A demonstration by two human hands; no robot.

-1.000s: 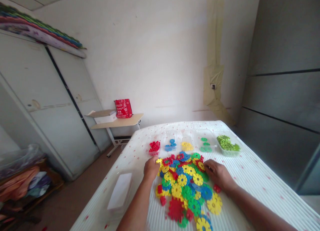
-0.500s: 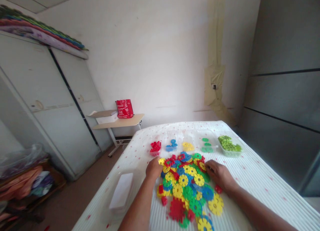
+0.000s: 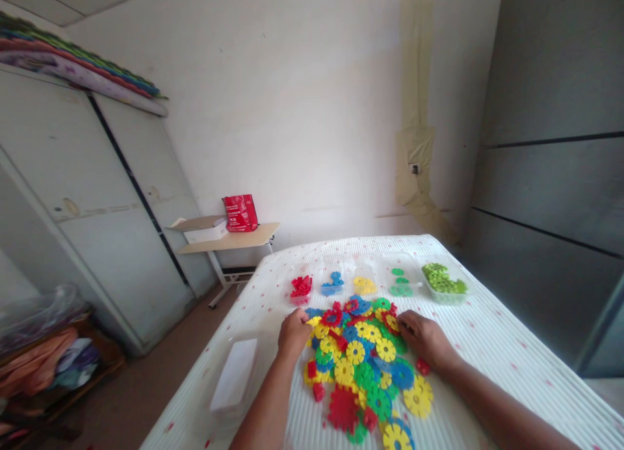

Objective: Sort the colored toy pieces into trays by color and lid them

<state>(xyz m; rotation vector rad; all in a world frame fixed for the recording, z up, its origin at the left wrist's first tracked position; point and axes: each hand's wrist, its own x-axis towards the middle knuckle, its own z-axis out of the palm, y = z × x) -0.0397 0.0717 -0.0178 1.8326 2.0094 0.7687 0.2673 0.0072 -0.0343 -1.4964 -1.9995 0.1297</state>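
Note:
A heap of notched plastic discs and small blocks (image 3: 363,373) in red, yellow, blue and green lies between my hands. At the heap's left edge my left hand (image 3: 294,333) is closed, its fingertips pinching a yellow notched disc (image 3: 314,321); a blue disc shows just behind it. Against the right edge, my right hand (image 3: 425,338) rests with curled fingers beside a red and yellow disc (image 3: 391,321). Its fingertips are partly hidden, and what they hold, if anything, cannot be made out. A small red piece (image 3: 422,366) lies below that hand.
Along the back stand clear boxes with red pieces (image 3: 301,289), blue discs (image 3: 332,284), yellow discs (image 3: 364,285), green discs (image 3: 401,287) and light-green pieces (image 3: 444,283). Left of my forearm sits a clear container with a white block (image 3: 234,374). A side table (image 3: 238,237) carries a red bag (image 3: 240,212).
My left hand has drawn slightly left and down, and the yellow disc at its fingertips has tilted, showing more blue behind. My right hand has barely moved. The view has shifted a little.

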